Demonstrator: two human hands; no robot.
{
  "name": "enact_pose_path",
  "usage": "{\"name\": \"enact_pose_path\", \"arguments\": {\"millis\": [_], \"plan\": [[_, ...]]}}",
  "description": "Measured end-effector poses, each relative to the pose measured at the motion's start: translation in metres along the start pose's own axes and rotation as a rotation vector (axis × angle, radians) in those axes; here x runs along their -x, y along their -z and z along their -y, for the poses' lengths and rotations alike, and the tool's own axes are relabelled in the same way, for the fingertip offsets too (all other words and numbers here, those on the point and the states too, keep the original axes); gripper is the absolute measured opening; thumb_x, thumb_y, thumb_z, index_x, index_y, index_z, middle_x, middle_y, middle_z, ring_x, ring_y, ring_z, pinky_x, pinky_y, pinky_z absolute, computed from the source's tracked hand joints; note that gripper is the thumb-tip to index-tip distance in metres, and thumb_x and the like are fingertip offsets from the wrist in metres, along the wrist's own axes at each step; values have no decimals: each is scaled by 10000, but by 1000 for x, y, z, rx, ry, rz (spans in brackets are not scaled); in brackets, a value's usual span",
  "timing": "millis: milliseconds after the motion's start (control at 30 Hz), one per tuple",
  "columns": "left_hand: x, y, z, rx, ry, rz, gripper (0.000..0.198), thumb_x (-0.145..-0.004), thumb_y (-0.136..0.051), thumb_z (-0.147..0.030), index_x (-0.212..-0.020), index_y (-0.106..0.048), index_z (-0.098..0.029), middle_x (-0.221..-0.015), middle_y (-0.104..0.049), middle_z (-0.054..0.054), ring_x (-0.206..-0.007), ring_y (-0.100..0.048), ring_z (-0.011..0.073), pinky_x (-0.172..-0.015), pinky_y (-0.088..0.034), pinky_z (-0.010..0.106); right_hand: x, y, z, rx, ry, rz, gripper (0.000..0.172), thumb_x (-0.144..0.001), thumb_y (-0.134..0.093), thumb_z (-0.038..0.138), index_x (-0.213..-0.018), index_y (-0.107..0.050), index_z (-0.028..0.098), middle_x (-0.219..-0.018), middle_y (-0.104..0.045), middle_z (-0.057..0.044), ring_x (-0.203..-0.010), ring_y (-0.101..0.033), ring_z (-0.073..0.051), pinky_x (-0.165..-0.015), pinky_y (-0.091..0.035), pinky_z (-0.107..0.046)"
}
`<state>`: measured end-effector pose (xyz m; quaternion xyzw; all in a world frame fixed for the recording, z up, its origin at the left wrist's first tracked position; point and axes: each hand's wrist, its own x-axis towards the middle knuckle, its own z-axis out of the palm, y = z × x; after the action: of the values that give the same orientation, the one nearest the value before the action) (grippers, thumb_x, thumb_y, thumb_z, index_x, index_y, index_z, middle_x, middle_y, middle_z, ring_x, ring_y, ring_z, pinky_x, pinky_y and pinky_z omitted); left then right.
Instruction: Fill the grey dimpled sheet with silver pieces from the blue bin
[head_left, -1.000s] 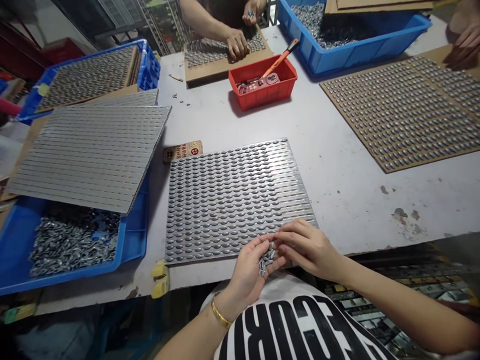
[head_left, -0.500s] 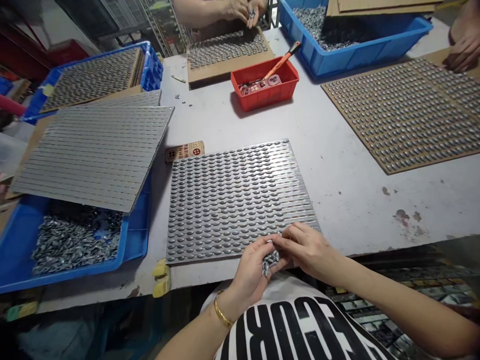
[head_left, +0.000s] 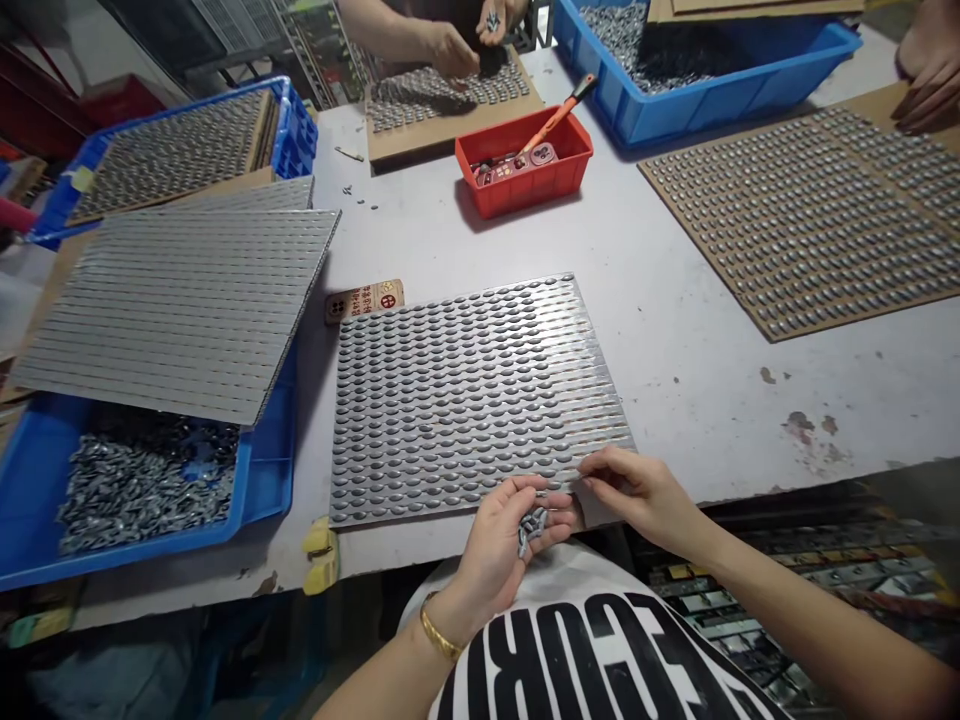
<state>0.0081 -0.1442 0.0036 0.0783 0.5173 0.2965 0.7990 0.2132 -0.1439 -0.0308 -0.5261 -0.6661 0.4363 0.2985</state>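
Note:
A silver ridged board lies flat before me, rows of small oval metal pieces covering all but its right-hand strip. Below its lower edge, my left hand is cupped palm up around a small heap of loose grey metal pieces. My right hand is at the board's lower right corner, with thumb and forefinger pinched together; whatever is between those fingertips is too small to make out. A printed wooden tag touches the board's top left corner.
At left, a blue bin of loose metal pieces stands under a ridged grey board. A red tray holds an orange-handled tool. Two co-workers' hands handle pieces across the table; another co-worker's hand rests by a studded brown board.
My right hand has moved away from my left palm to the board's lower right corner. My left fingers have opened out somewhat under the pieces. The co-worker's hands opposite have moved apart.

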Motion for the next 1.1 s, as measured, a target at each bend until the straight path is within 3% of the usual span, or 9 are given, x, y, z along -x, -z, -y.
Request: {"name": "enact_pose_path", "arguments": {"millis": [133,367,567,833,1100], "plan": [[-1,2,4,-44,-19,24,194,-867,-602,-292,-970,-593,-128,-805,-691,93,-685,-662,150,-636,-546,251,-1,-15,-7,146,156,-65,140,-931,-487,150,-967,-608,211,-872,-644,-43,-801,-599,-165,-708,-476,-300],[0,5,5,-89,-47,11,247,-798,-693,-301,-948,-665,-108,-715,-607,30,-605,-548,91,-528,-499,195,-4,-24,-9,359,250,-122,119,-933,-506,152,-957,-613,198,-869,-632,-52,-826,-571,-177,-715,-456,-295],[0,5,5,-88,-44,11,244,-781,-706,-291,-940,-680,-108,-737,-617,44,-627,-554,98,-545,-506,206,-6,-22,-9,562,275,-92,176,-938,-468,151,-919,-640,185,-840,-598,-65,-802,-566,-169,-688,-442,-265],[1,7,6,-64,-47,-6,259,-746,-738,-237,-964,-665,-119,-791,-655,62,-655,-575,104,-587,-529,222,-5,-19,-11,654,323,-37,183,-904,-470,85,-901,-630,173,-839,-589,-65,-817,-548,-176,-666,-416,-264],[2,5,5,-64,-63,-21,242,-731,-751,-231,-929,-668,-121,-761,-647,49,-641,-569,99,-578,-523,213,-10,-16,5,873,307,90,131,-823,-565,59,-850,-577,186,-862,-567,-72,-792,-514,-198,-518,-329,-280]]}}
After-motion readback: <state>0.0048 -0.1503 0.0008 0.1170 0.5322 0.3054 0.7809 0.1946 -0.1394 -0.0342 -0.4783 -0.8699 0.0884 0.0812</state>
